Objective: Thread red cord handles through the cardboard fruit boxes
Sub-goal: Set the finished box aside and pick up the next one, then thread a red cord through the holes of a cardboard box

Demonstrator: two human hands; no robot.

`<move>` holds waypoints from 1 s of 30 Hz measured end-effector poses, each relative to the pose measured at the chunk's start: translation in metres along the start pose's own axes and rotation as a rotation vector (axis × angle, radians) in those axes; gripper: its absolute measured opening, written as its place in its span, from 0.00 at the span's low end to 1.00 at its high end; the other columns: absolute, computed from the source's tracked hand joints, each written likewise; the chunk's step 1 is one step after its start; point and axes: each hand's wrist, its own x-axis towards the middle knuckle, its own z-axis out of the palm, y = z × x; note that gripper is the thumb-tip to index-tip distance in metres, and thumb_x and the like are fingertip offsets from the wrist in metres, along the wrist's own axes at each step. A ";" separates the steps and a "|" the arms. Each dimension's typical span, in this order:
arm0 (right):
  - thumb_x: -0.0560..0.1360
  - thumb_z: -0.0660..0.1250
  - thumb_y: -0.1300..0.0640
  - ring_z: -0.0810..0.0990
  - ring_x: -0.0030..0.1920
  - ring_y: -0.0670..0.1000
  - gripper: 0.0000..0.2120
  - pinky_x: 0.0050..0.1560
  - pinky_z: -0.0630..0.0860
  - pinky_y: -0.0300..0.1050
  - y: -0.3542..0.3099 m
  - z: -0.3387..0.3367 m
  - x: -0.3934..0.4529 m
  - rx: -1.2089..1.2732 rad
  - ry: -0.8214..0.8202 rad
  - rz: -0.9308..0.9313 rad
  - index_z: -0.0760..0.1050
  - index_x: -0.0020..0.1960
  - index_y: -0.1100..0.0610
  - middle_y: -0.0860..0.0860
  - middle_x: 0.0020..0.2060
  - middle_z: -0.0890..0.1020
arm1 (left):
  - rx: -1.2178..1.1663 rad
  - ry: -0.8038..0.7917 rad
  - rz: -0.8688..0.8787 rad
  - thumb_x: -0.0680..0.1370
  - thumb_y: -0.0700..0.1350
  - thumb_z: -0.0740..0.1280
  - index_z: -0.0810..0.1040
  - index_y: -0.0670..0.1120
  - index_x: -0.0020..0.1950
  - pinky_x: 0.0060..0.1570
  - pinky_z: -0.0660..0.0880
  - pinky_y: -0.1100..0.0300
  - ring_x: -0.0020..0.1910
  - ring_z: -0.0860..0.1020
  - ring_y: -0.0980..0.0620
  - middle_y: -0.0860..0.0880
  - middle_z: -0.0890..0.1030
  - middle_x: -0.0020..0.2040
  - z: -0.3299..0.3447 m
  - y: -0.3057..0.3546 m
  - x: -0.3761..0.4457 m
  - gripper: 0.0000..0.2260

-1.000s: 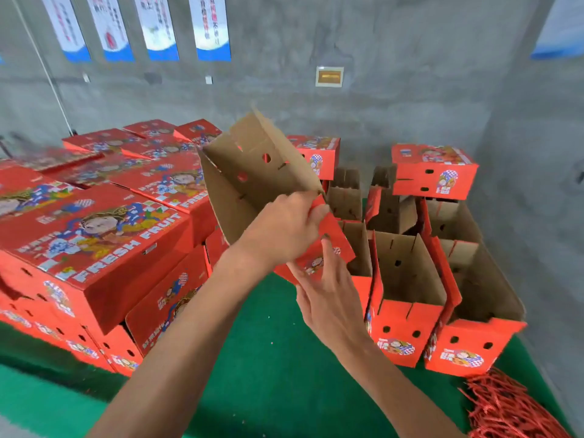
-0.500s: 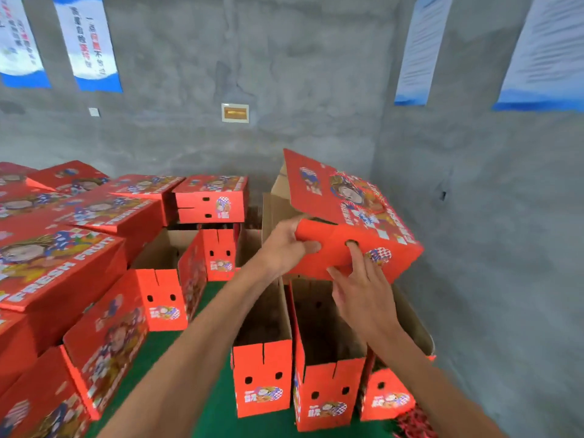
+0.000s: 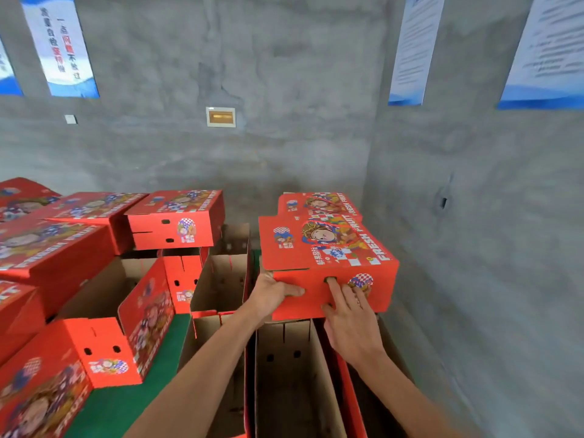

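Grey concrete walls meet in a corner ahead of me, with a blue-edged poster on the far wall, two more notices on the right wall, and a small cream wall plate between them. Below, a green desk carries the stock.

I have one closed red fruit box up on top of the open cartons at the right. Its long axis runs from near left to far right, its short end panel facing me, its printed lid up. That lid shows a cartoon face, blue-and-white checks and the words FRESH FRUIT along the right edge. A second closed box sits just behind it, touching.

My left hand grips the near left corner of the box, thumb curled onto the end panel. My right hand lies flat on that panel, fingers straight, the index tip at a slot hole; it holds nothing.

Under the box I count three open brown-lined cartons standing side by side. To the left sits another closed box on more open ones, and a stack of closed boxes fills the far left; their count I cannot tell.
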 end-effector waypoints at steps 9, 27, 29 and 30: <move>0.70 0.77 0.51 0.83 0.59 0.59 0.07 0.61 0.80 0.59 -0.016 0.030 0.023 0.009 0.038 0.056 0.87 0.45 0.53 0.56 0.66 0.81 | 0.061 -0.051 -0.067 0.72 0.38 0.78 0.81 0.49 0.59 0.52 0.80 0.54 0.55 0.83 0.47 0.50 0.85 0.55 -0.029 -0.031 0.045 0.18; 0.78 0.68 0.55 0.79 0.40 0.53 0.11 0.44 0.76 0.50 -0.273 0.021 0.135 0.410 0.204 0.039 0.81 0.39 0.55 0.49 0.35 0.81 | 1.442 0.219 -0.295 0.78 0.61 0.66 0.70 0.44 0.65 0.76 0.57 0.45 0.63 0.77 0.44 0.45 0.82 0.57 -0.390 -0.115 -0.015 0.25; 0.79 0.67 0.54 0.80 0.41 0.52 0.10 0.46 0.76 0.49 -0.278 0.021 0.127 0.422 0.110 0.070 0.82 0.40 0.54 0.48 0.36 0.81 | 1.472 0.163 -0.275 0.80 0.60 0.65 0.74 0.47 0.57 0.74 0.58 0.45 0.59 0.79 0.44 0.46 0.84 0.51 -0.398 -0.122 -0.017 0.17; 0.80 0.67 0.53 0.80 0.41 0.51 0.10 0.46 0.76 0.49 -0.278 0.020 0.125 0.425 0.078 0.082 0.82 0.41 0.54 0.47 0.37 0.81 | 1.478 0.160 -0.240 0.81 0.57 0.65 0.75 0.48 0.53 0.73 0.60 0.47 0.57 0.80 0.44 0.47 0.85 0.49 -0.401 -0.124 -0.017 0.13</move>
